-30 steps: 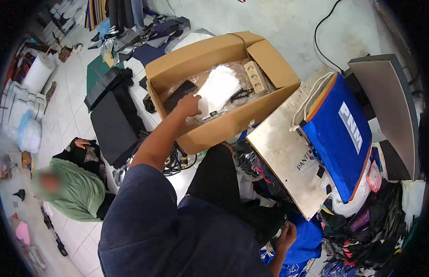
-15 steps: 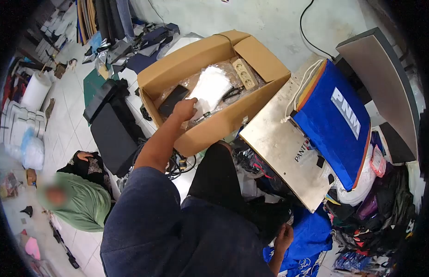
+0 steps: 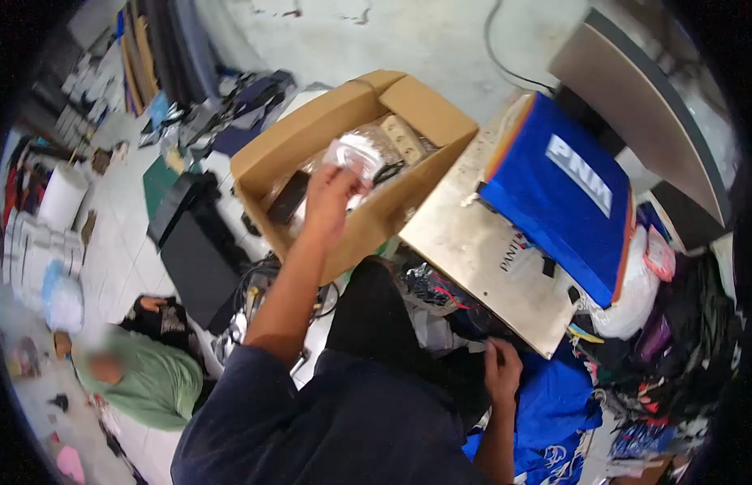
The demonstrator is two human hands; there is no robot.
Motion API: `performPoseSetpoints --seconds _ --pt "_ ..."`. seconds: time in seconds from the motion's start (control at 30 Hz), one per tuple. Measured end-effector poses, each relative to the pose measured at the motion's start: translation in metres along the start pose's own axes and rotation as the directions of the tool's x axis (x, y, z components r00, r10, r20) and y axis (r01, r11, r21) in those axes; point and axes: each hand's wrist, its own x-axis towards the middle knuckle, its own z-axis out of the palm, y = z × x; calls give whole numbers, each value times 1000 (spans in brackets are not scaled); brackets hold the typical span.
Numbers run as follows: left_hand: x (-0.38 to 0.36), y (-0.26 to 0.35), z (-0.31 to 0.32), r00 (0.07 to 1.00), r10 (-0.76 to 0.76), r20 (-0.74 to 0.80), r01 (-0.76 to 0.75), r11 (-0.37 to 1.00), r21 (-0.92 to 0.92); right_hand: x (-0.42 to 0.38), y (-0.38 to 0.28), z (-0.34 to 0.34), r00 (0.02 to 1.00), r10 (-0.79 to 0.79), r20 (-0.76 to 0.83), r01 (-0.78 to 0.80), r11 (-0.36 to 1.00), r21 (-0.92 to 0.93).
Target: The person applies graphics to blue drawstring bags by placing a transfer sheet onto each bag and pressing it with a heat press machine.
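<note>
Over the open cardboard box [image 3: 299, 121], my left hand [image 3: 334, 190] is closed on a small translucent plastic piece [image 3: 354, 156]. Inside the box are clear wrapping, a white stack, a dark flat item [image 3: 289, 196], black-handled scissors [image 3: 388, 171] and a beige power strip [image 3: 402, 140]. My right hand [image 3: 502, 368] is by my knee, beside blue fabric [image 3: 554, 404]. Its fingers are pinched together, and whatever they hold is too small to name.
Right of the box, a blue PNM bag [image 3: 562, 194] lies on a light board [image 3: 473, 242]. A large curved panel [image 3: 643, 113] leans behind it. Black items [image 3: 198, 250] lie on the tiled floor. A person in green [image 3: 149, 380] sits at lower left.
My left hand has risen off the white stack and now holds the translucent piece. My right hand has moved up a little. The whole view has shifted slightly.
</note>
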Motion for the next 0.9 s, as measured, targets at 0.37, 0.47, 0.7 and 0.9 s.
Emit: performPoseSetpoints --seconds 0.37,0.47,0.7,0.9 --pt "-126 -60 187 902 -139 410 161 987 -20 104 -105 -19 956 -46 -289 220 763 607" --pt "-144 -60 201 883 -149 445 157 987 19 97 -94 -36 971 117 -209 57 733 678" --pt "-112 -66 209 780 209 590 -438 855 276 90 -63 -105 949 154 -275 39 808 589" --pt "-76 -61 233 516 368 774 -856 188 482 132 -66 -159 935 192 -298 -60 914 402"
